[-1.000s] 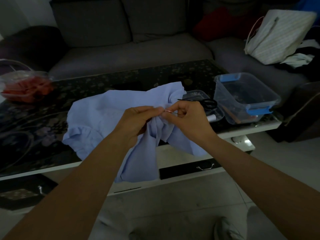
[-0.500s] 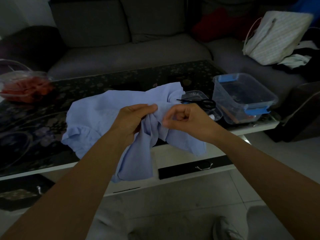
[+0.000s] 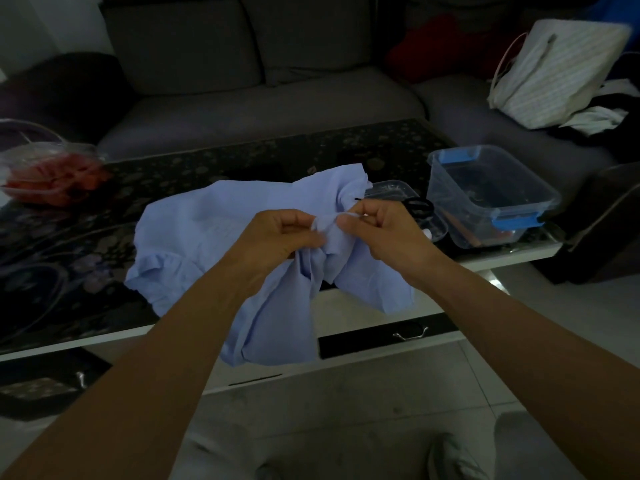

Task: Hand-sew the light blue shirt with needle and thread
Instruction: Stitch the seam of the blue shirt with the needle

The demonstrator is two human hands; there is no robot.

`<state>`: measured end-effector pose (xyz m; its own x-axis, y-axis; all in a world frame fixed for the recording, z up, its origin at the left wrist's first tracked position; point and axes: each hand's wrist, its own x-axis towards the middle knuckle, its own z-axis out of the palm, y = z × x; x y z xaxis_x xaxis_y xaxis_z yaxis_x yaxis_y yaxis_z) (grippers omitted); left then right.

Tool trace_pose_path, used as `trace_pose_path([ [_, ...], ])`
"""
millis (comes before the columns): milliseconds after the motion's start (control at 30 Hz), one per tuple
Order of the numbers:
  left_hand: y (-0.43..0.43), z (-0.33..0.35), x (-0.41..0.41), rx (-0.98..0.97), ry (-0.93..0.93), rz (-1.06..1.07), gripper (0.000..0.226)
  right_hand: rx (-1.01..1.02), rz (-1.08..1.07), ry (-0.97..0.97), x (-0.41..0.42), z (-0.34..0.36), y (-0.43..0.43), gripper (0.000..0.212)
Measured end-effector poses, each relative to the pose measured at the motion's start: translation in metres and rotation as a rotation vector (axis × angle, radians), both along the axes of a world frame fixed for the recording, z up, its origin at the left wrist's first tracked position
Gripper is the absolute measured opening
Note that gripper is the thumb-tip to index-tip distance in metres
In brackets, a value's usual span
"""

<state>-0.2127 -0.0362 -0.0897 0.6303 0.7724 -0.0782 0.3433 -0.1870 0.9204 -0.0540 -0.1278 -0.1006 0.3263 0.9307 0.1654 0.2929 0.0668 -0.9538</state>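
The left hand's (image 3: 282, 239) thumb and forefinger close on a bunched fold of the light blue shirt (image 3: 207, 233), and its other fingers (image 3: 294, 218) curl in over the same fold. Just beside it, at 3 o'clock, the right hand (image 3: 386, 230) pinches the raised edge of the cloth between thumb and forefinger, with the remaining fingers tucked into the palm. Whether anything besides cloth sits in that pinch cannot be told, as the light is dim and the spot is small. The two pinches are close together but do not touch, with a short ridge of fabric standing between them.

From the hands the shirt spreads toward 9 and 10 o'clock across the dark floral table (image 3: 242, 157). It also drops toward 6 o'clock over the table's near edge, hanging in front of the white frame.

At 2 o'clock from the right hand lie black-handled scissors (image 3: 419, 206), resting on a small clear tub (image 3: 391, 187). Further toward 3 o'clock stands a larger clear container (image 3: 485, 199) with blue clips.

Far off at 9 o'clock, a clear bag with red contents (image 3: 52, 176) sits on the table. A grey sofa (image 3: 242, 98) runs across 12 o'clock, with a pale striped bag (image 3: 554, 71) on it at 1 o'clock.
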Motion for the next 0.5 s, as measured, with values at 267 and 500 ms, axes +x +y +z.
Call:
trace_pose_path([
  [267, -0.005, 0.0, 0.0, -0.048, -0.159, 0.025, 0.023, -0.024, -0.014, 0.049, 0.0, 0.003, -0.002, 0.015],
  [500, -0.008, 0.005, 0.001, -0.036, -0.193, 0.082, 0.016, 0.144, 0.022, -0.038, 0.002, 0.005, -0.009, 0.018],
])
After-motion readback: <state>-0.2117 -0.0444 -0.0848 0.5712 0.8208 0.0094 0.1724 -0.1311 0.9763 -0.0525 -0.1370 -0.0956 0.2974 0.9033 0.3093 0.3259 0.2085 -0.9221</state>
